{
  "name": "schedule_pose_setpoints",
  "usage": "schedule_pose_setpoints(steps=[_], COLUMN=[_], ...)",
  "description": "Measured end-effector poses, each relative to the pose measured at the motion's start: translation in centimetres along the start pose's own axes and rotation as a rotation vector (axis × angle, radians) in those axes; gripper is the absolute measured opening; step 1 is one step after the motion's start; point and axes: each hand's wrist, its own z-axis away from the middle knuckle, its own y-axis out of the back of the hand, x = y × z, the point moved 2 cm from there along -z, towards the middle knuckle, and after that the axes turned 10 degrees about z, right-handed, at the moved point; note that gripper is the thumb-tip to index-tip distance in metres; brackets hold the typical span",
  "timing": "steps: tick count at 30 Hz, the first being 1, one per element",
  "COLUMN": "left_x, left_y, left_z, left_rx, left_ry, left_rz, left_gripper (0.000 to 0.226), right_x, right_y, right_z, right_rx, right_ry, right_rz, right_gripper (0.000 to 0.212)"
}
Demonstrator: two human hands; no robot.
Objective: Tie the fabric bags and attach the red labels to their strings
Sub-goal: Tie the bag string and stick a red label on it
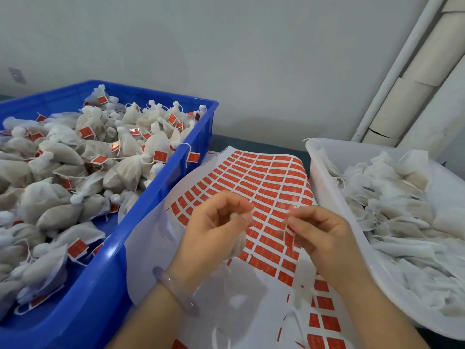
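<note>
Over the label sheet (266, 177), my left hand (214, 225) is closed on a white fabric bag (237, 244) that hangs blurred below its fingers. My right hand (319, 233) pinches a red label (289, 236) between thumb and fingertips, a short way right of the left hand. A thin string between the two hands is too blurred to follow. The sheet carries rows of red labels on white backing, with a bare peeled area near my wrists.
A blue crate (161, 197) at the left holds several tied bags with red labels. A white tub (324, 182) at the right holds several untied fabric bags. White pipes (392, 79) lean against the wall at the back right.
</note>
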Motion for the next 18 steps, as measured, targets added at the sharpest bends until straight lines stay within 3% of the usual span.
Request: schedule_pose_setpoints(steps=[6, 8, 9, 13, 16, 18], left_x=[0.3, 0.5, 0.6, 0.3, 0.8, 1.0], left_y=[-0.5, -0.6, -0.5, -0.4, -0.2, 0.2], left_z=[0.9, 1.0, 1.0, 0.5, 0.2, -0.3], left_rx=[-0.053, -0.041, -0.009, 0.121, 0.187, 0.196], left_ry=[-0.243, -0.294, -0.340, -0.564, -0.458, -0.299], left_rz=[-0.307, -0.355, -0.415, -0.712, -0.653, -0.505], left_gripper=[0.020, 0.005, 0.012, 0.033, 0.022, 0.010], right_x=[0.0, 0.4, 0.7, 0.5, -0.6, -1.0], right_y=[-2.8, -3.9, -4.1, -4.7, -5.6, -6.2], right_z=[-0.7, -0.2, 0.2, 1.5, 2.4, 3.1], right_rx=[-0.028, -0.073, -0.110, -0.531, -0.721, -0.772], right_ry=[-0.194, -0.277, -0.288, -0.091, 0.041, 0.042], right_rz=[-0.570, -0.794, -0.830, -0.737, -0.527, -0.341], right_gripper=[0.016, 0.018, 0.021, 0.016, 0.003, 0.011])
